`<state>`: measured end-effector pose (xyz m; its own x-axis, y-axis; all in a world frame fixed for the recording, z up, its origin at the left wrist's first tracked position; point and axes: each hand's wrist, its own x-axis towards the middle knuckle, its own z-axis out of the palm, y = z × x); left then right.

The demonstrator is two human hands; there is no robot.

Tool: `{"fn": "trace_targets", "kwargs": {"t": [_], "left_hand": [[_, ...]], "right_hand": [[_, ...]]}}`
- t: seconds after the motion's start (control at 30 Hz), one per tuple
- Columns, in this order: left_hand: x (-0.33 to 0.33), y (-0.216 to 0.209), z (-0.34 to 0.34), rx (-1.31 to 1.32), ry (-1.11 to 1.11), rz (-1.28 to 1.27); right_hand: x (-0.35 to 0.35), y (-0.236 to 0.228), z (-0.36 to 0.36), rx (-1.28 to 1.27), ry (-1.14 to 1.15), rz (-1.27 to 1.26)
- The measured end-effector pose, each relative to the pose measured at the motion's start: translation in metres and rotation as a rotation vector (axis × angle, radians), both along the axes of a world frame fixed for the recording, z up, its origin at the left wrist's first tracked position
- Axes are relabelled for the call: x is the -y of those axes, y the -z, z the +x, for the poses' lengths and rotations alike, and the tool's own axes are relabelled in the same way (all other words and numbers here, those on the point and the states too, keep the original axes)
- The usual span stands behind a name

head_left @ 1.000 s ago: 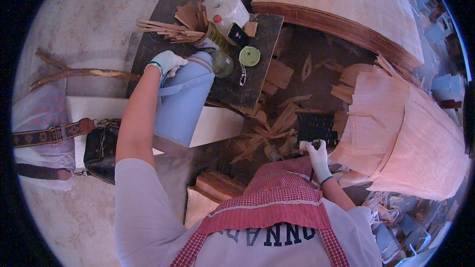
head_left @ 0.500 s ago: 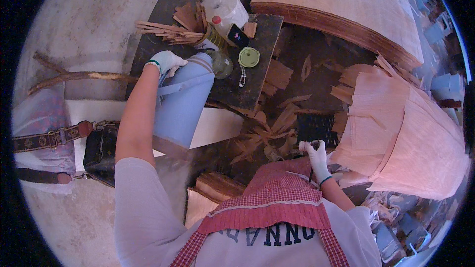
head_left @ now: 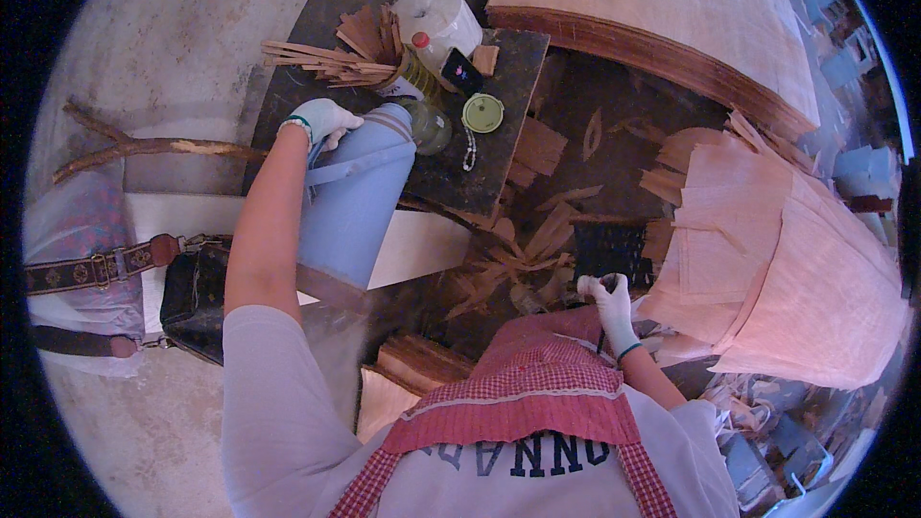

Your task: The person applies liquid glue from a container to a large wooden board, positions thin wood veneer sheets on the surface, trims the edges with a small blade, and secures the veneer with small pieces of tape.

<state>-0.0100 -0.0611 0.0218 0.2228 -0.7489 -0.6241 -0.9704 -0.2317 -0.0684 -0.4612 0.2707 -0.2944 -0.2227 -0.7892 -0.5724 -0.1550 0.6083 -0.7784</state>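
My left hand (head_left: 328, 123), in a white glove, has its fingers curled at the upper edge of a tall pale blue container (head_left: 350, 206). The container leans beside the dark table and has a light blue strap-like band across it. My right hand (head_left: 609, 305), also gloved, is closed low in front of my red checked apron (head_left: 537, 345). Something dark shows at its fingers, too small to name. Close by is a black slotted basket-like thing (head_left: 611, 251).
On the dark table (head_left: 480, 182) stand a jar of wood strips (head_left: 413, 77), a white plastic jug (head_left: 436, 19), a phone (head_left: 461, 71) and a green lid (head_left: 483, 112). Veneer stacks (head_left: 662, 19) and loose sheets (head_left: 767, 240) lie right. A bag (head_left: 197, 297) and branch (head_left: 173, 146) are left.
The fingers of my right hand have shifted slightly. My left hand and the blue container look the same.
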Motion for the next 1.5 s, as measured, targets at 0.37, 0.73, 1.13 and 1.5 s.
{"fn": "trace_targets", "kwargs": {"t": [0.37,0.73,1.13,1.5], "left_hand": [[-0.001,0.004,0.002,-0.076,-0.045,-0.030],[-0.080,0.048,0.019,-0.474,-0.417,-0.375],[-0.251,0.152,0.002,-0.537,-0.426,-0.683],[-0.382,0.226,-0.030,-0.580,-0.248,-0.320]], "right_hand": [[0.000,-0.007,0.003,0.015,0.013,0.003],[0.060,-0.043,0.028,0.207,-0.032,-0.105],[0.173,-0.146,0.131,0.314,-0.112,-0.426],[0.108,-0.128,0.171,-0.165,-0.654,-0.425]]}}
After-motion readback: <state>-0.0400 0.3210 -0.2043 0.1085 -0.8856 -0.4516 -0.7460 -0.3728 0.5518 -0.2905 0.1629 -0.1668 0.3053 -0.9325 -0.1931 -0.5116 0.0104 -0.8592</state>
